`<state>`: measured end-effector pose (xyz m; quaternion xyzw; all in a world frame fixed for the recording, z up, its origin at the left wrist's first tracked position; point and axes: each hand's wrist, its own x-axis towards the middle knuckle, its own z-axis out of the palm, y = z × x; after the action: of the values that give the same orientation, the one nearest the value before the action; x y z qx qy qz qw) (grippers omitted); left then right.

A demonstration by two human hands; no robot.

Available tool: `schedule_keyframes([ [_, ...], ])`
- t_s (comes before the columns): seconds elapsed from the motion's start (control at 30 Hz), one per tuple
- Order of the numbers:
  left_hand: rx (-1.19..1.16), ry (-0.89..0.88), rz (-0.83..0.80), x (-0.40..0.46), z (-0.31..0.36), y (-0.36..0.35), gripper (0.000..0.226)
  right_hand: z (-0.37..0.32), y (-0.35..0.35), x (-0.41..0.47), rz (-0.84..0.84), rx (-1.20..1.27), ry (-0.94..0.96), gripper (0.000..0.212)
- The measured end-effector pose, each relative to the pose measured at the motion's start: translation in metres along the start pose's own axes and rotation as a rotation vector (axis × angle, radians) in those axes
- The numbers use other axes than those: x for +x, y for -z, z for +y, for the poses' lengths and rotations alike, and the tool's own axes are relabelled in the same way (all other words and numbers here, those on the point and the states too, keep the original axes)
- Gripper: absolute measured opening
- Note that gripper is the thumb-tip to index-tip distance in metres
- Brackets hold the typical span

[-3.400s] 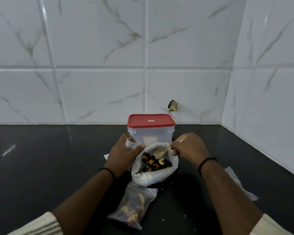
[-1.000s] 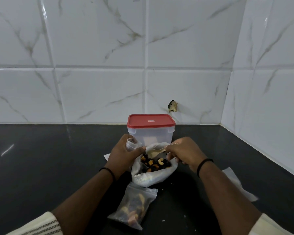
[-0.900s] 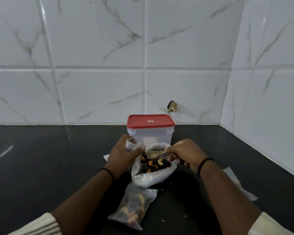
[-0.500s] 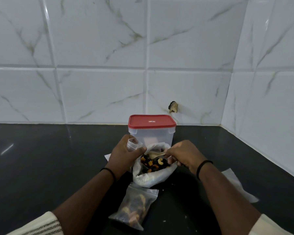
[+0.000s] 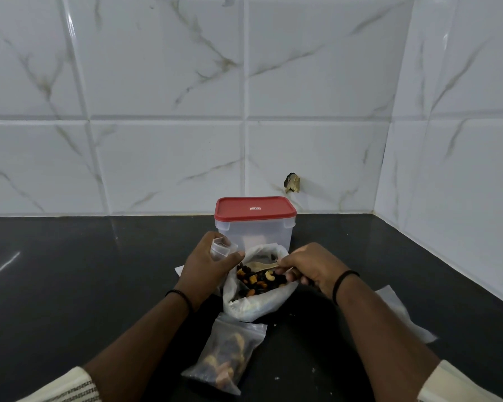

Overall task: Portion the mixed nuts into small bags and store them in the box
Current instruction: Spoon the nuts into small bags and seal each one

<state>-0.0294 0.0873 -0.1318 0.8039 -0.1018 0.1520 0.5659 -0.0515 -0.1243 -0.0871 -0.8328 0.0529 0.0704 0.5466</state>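
One box (image 5: 255,227), one filled bag (image 5: 226,355), one open sack of nuts (image 5: 257,288); left hand (image 5: 208,271) grips an empty bag (image 5: 219,248), right hand (image 5: 308,266) pinches one spoon (image 5: 259,266).

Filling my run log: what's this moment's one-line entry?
left hand: holds small bag | right hand: wooden spoon in nut bag | box: lidded

I have one head-worn wide-angle view, looking forward and down over the dark tabletop (image 5: 70,271) toward the tiled wall (image 5: 169,82), fairly near; its edges seem bent.
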Motion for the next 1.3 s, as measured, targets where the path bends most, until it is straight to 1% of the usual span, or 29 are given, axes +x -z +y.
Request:
schedule_keyframes([
  [0.1,-0.002,-0.011,0.011,0.000,0.000,0.000,0.030,-0.003,0.001,-0.003,-0.001,0.026,-0.041,0.022],
  [0.27,-0.009,-0.009,0.007,-0.001,0.002,0.000,0.030,-0.003,0.005,-0.006,0.017,0.037,-0.080,0.025],
  [0.4,-0.002,-0.013,0.004,-0.001,0.003,0.000,0.030,-0.002,0.003,-0.004,0.021,0.037,-0.063,0.025],
  [0.5,-0.010,-0.006,-0.005,0.000,0.001,-0.001,0.032,0.003,-0.004,0.003,0.038,-0.031,-0.007,0.023],
  [0.6,-0.030,0.004,-0.013,-0.001,0.001,0.000,0.042,0.005,-0.009,0.007,0.037,-0.098,0.032,0.024],
  [0.63,-0.027,0.004,-0.013,-0.001,0.000,0.000,0.043,0.004,-0.009,0.006,0.031,-0.088,0.030,0.025],
  [0.73,-0.032,-0.001,-0.011,-0.001,0.001,0.000,0.035,0.000,-0.001,-0.001,0.017,-0.033,-0.001,0.023],
  [0.83,-0.016,-0.002,0.011,-0.002,0.004,-0.001,0.030,-0.002,0.005,-0.003,0.038,-0.017,-0.047,0.023],
  [0.97,-0.035,0.004,0.017,-0.002,0.004,-0.001,0.031,-0.002,0.010,-0.003,0.063,0.019,-0.072,0.023],
  [1.07,-0.047,0.009,0.015,-0.001,0.002,0.000,0.030,-0.003,0.014,-0.006,0.070,0.045,-0.031,0.024],
  [1.3,-0.028,-0.003,0.003,-0.001,0.002,-0.001,0.033,-0.005,0.015,-0.004,0.135,0.072,0.131,0.021],
])
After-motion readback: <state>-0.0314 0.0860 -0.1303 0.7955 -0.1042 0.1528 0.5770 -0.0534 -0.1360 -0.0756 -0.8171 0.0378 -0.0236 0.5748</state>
